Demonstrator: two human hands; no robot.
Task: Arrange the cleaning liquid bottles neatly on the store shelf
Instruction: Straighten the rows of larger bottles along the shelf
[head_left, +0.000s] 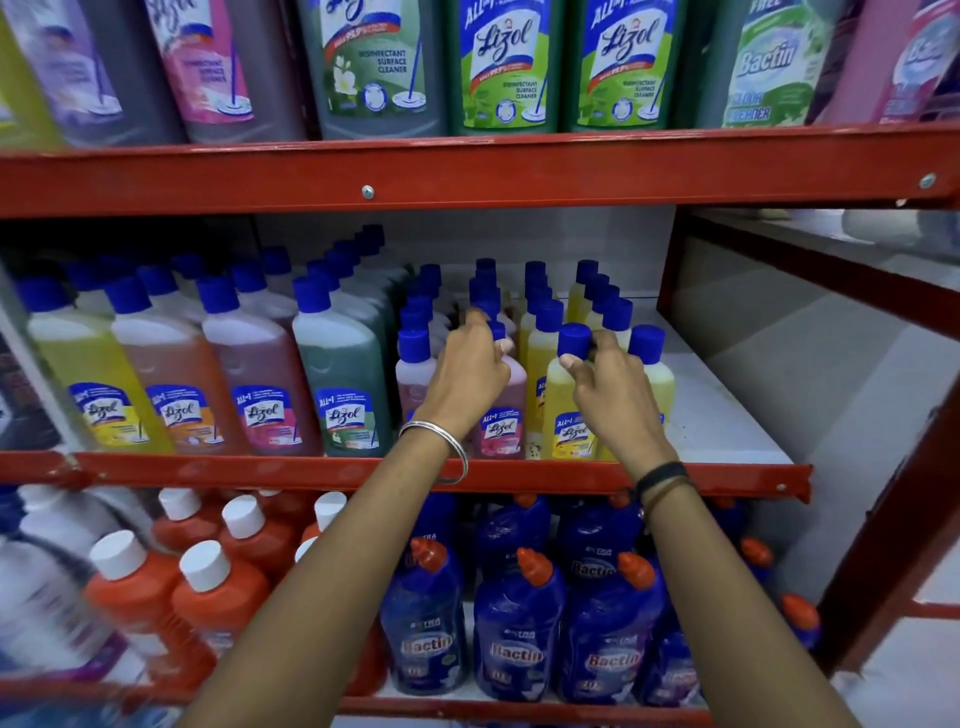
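Right hand (610, 395) pinching the blue cap of an upright yellow bottle (569, 400) at the middle shelf (727, 415) front; left hand (470, 371) curled, apparently gripping the pink bottle (501, 410) just beside. Bare shelf lies rightward.

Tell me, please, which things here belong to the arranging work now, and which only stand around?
In the job: small yellow Lizol bottle, right hand on its neck; small pink Lizol bottle under left hand.

Standing around: blue Bactin bottles, orange bottles, large Lizol bottles above.
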